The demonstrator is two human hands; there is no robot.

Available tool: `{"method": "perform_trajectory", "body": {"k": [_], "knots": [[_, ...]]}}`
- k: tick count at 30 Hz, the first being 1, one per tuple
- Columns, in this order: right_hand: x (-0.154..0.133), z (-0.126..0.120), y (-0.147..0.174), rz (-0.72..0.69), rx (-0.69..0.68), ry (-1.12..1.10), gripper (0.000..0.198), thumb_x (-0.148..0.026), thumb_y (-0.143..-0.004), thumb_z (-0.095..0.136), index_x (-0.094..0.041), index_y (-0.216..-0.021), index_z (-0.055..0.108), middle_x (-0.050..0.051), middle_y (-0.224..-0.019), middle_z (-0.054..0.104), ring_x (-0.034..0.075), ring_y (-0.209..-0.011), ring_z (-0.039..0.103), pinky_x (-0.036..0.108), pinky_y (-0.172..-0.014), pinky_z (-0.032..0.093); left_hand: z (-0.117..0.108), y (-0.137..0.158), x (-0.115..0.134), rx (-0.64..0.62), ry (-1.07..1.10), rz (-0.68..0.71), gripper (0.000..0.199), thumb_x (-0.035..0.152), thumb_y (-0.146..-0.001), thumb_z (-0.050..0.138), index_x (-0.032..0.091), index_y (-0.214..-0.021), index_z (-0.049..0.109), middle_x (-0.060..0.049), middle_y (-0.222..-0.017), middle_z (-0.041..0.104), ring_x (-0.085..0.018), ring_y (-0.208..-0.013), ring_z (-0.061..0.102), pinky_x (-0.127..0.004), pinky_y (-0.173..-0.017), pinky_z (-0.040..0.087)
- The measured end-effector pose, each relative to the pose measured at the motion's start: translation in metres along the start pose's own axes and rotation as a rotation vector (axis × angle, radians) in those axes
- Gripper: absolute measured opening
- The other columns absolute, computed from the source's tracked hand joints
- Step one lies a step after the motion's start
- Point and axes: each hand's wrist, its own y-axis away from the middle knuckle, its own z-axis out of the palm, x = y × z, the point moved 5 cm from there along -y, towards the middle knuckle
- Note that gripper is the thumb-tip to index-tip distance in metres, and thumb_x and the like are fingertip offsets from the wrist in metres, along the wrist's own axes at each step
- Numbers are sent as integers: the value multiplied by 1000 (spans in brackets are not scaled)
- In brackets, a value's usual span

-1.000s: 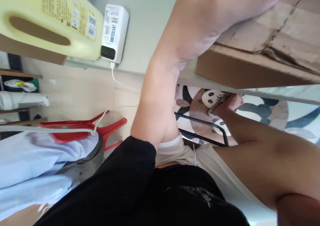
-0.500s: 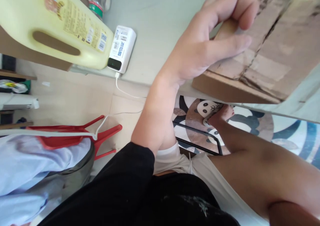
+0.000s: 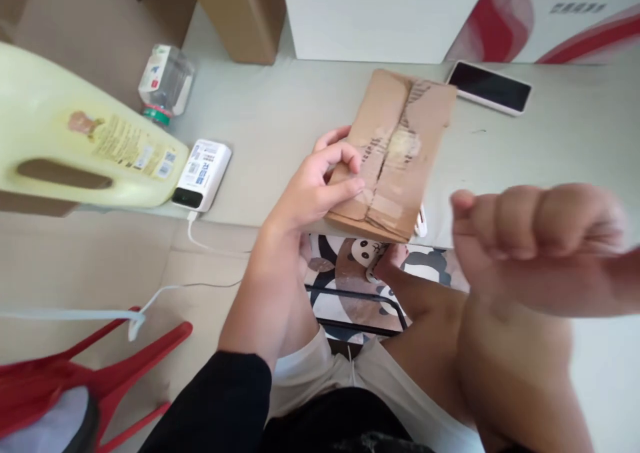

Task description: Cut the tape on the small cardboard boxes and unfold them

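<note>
A worn, taped cardboard box (image 3: pixel 400 139) sits at a slant near the front edge of the table. My left hand (image 3: pixel 320 179) grips its left side, with the thumb on top and the other fingers partly hidden at the far side. My right hand (image 3: pixel 540 233) is raised to the right of the box, close to the camera and apart from it. Its fingers are curled into a fist, slightly blurred, and nothing shows in them. A small white item (image 3: pixel 421 223) peeks out by the box's right front corner, mostly covered.
A phone (image 3: pixel 490 87) lies behind the box. Larger cartons, including a white box (image 3: pixel 385 16), line the back. At left are a yellow jug (image 3: pixel 100 133), a clear bottle (image 3: pixel 167 83) and a white power bank (image 3: pixel 203 173) with a cable. A red chair (image 3: pixel 95 379) is below.
The view has shifted and now takes in more of the table and the phone. My right hand has come into view at the right. My left hand stays on the box.
</note>
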Motion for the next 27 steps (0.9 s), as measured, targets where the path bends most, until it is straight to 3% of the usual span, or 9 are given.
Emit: {"method": "perform_trajectory", "body": {"k": [2, 6, 23, 27], "knots": [[1, 13, -10, -36, -22, 50, 54, -59, -91, 62, -23, -53, 53, -5, -49, 40, 12, -48, 39, 39, -88, 54, -1, 0, -1, -4, 31, -22, 12, 30, -78, 64, 24, -85, 57, -7, -145, 55, -32, -148, 40, -55, -121, 41], [11, 27, -18, -14, -36, 29, 55, -57, -97, 54, -24, -53, 53, -4, -50, 38, 14, -48, 36, 44, -90, 53, 0, -1, -2, -8, 49, -54, 15, 33, -76, 65, 24, -85, 56, -5, -150, 50, -32, -143, 45, -55, -120, 41], [4, 26, -15, -15, -49, 23, 51, -58, -97, 53, -25, -57, 56, -3, -52, 44, 15, -50, 46, 50, -102, 54, 0, -2, -10, 43, 138, -53, 18, 35, -70, 70, 26, -81, 58, -3, -150, 52, -33, -139, 48, -55, -118, 42], [5, 27, -15, -71, 6, 45, 47, -57, -95, 57, -25, -62, 56, -5, -53, 45, 13, -50, 48, 44, -95, 58, 0, -1, -9, 26, 115, -35, 20, 38, -73, 69, 25, -82, 58, -4, -151, 51, -32, -138, 50, -54, -116, 43]]}}
